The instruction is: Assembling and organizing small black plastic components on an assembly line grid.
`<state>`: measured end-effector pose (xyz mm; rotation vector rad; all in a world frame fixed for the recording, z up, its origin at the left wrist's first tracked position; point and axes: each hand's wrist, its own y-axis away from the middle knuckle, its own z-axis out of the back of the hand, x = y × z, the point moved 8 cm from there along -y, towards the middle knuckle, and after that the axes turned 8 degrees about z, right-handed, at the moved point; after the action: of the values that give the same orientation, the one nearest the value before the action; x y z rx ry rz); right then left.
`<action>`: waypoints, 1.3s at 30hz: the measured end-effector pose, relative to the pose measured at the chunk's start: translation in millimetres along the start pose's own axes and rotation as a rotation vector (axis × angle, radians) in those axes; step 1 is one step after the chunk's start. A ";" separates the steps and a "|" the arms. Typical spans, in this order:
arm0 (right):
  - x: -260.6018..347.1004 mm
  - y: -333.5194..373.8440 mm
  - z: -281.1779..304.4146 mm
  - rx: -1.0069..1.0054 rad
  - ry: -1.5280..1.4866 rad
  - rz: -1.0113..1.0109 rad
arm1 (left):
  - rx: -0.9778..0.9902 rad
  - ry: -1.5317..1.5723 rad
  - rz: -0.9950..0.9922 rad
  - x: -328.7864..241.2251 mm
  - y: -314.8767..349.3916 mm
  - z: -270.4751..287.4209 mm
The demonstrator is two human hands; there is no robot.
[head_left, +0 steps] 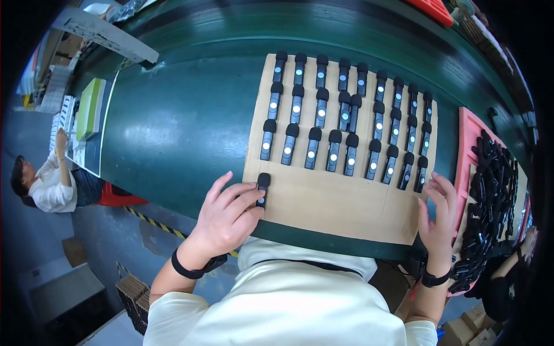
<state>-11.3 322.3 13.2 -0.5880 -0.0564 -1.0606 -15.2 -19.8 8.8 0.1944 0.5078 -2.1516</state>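
Small black clip-on microphones with foam tops stand out in three rows on a flat sheet of brown cardboard (340, 213). A separate microphone (262, 190) lies near the sheet's lower left corner. My left hand (227, 218) has its fingers closed against that microphone's side; part of its body is hidden by the fingertips. My right hand (437, 216) hovers by the sheet's right edge, thumb and fingers apart, with nothing in it. The closest piece to it is the end microphone (420, 175) of the nearest row.
A pink tray (465, 150) heaped with black microphones (489, 202) stands at the right. The cardboard rests on a green table (179, 127). Across at the far left sits another person (55, 187) near a green-and-white box (91, 109). Another person's arm (519, 256) shows at the right.
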 end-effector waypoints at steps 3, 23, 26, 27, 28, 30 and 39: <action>2.4 -1.6 -0.7 0.006 0.017 0.012 | -0.007 -0.036 0.013 2.5 -3.2 -2.1; 0.4 11.1 25.0 -0.001 0.048 -0.103 | -0.173 0.186 0.088 -11.5 -16.7 11.6; -16.7 15.9 46.8 -0.003 0.201 -0.143 | -0.224 0.332 0.091 -20.4 -25.6 15.8; -29.5 20.4 55.1 -0.007 0.206 -0.149 | -0.231 0.396 0.085 -23.7 -28.3 16.1; -46.5 26.2 65.9 -0.020 0.270 -0.172 | -0.237 0.461 0.083 -26.3 -29.6 17.2; -70.0 29.8 82.9 -0.035 0.334 -0.193 | -0.245 0.474 0.071 -36.6 -38.7 17.4; -141.0 43.8 100.5 0.029 0.494 -0.538 | -0.197 0.616 -0.007 -59.4 -60.5 8.1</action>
<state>-22.3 499.3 34.6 -0.2709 0.2133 -1.7012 -28.4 52.2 52.3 0.7552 1.0626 -2.0094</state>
